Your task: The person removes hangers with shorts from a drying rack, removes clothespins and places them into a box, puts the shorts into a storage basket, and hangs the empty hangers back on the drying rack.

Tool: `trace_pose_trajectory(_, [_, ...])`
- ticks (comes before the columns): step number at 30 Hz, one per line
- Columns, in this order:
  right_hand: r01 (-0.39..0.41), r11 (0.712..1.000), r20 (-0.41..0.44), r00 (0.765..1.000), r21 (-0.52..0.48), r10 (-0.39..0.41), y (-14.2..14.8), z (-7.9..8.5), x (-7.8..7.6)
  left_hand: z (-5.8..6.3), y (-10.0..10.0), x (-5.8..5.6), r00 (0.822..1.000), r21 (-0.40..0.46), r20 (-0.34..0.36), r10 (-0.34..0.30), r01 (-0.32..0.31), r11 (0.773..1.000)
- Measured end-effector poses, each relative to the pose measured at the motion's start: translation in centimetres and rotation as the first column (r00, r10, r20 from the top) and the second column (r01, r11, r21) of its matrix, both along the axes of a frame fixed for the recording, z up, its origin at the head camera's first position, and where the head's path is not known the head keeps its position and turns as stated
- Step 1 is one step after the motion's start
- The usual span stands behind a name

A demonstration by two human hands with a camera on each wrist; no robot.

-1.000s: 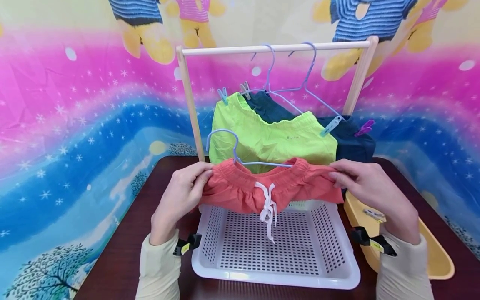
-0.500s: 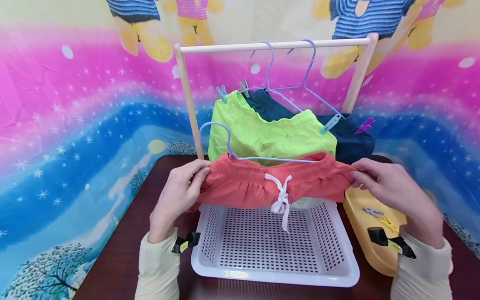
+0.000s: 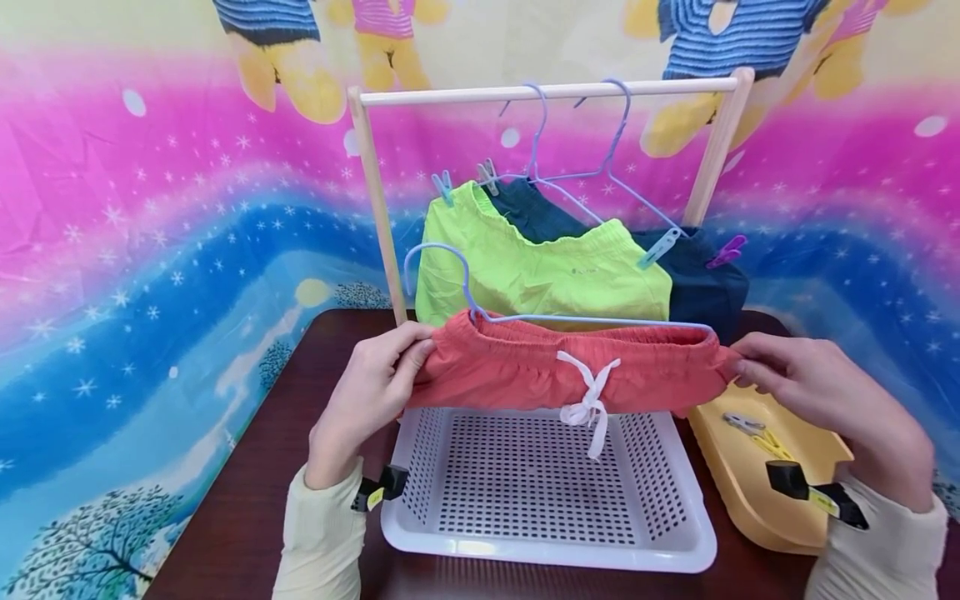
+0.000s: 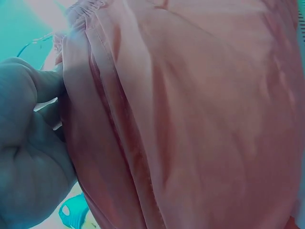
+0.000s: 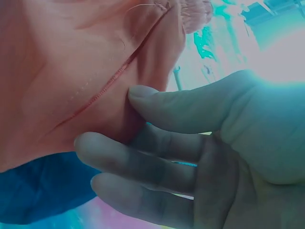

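Red drawstring shorts (image 3: pixel 517 367) stretch between both hands above a white perforated basket (image 3: pixel 547 550). A purple wire hanger (image 3: pixel 467 283) sits in their waistband, its hook up at the left and its bar running to the right end. My left hand (image 3: pixel 367 387) pinches the left side of the shorts near the waistband. At the other side, my right hand (image 3: pixel 832 396) pinches the fabric between thumb and fingers; the right wrist view shows the thumb (image 5: pixel 157 102) on the cloth. A white tied drawstring (image 3: pixel 588 400) hangs at the front.
Behind stands a wooden rack (image 3: pixel 547 93) with lime green shorts (image 3: pixel 540 275) and navy shorts (image 3: pixel 705 275) clipped on hangers. A yellow tray (image 3: pixel 765 508) holding clothespins (image 3: pixel 772 442) is at the right on the dark table (image 3: pixel 247 500).
My right hand has moved right and slightly down, stretching the waistband wider. The waistband's right end now reaches the hanger's right end. My left hand has barely shifted.
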State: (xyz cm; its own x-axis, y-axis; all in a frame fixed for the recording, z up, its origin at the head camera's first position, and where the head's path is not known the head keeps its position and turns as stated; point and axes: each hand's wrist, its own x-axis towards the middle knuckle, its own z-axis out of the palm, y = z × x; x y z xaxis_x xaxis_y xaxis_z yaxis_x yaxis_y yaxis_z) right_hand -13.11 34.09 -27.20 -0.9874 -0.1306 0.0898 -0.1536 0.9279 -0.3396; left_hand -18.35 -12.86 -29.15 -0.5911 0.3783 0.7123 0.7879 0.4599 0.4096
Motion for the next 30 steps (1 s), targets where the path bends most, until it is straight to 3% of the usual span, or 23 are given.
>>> trace_pose_trajectory(7, [-0.086, 0.994, -0.043, 0.995, 0.069, 0.089, -0.6, -0.1, -0.4, -0.1, 0.3, 0.3, 1.000, -0.016, -0.012, -0.013, 0.013, 1.000])
trace_pose_trajectory(12, [-0.133, 0.985, -0.025, 0.990, 0.110, 0.136, -0.7, -0.4, -0.5, -0.1, 0.8, 0.2, 0.999, -0.024, 0.013, -0.045, 0.045, 0.999])
trace_pose_trajectory(16, [-0.109, 0.987, -0.073, 0.990, 0.119, 0.118, -0.9, -0.3, -0.4, -0.2, 1.2, 0.1, 0.998, -0.042, 0.021, -0.058, 0.059, 0.997])
trace_pose_trajectory(23, [-0.061, 0.998, -0.184, 0.981, 0.035, 0.067, -1.6, 0.1, 0.5, -0.2, 1.8, 0.3, 0.997, -0.077, 0.020, -0.076, 0.077, 0.994])
trace_pose_trajectory(30, [-0.066, 0.996, -0.347, 0.937, -0.056, 0.043, -2.6, 0.3, 0.9, -0.3, 1.8, 0.4, 0.997, -0.074, 0.024, -0.077, 0.078, 0.994])
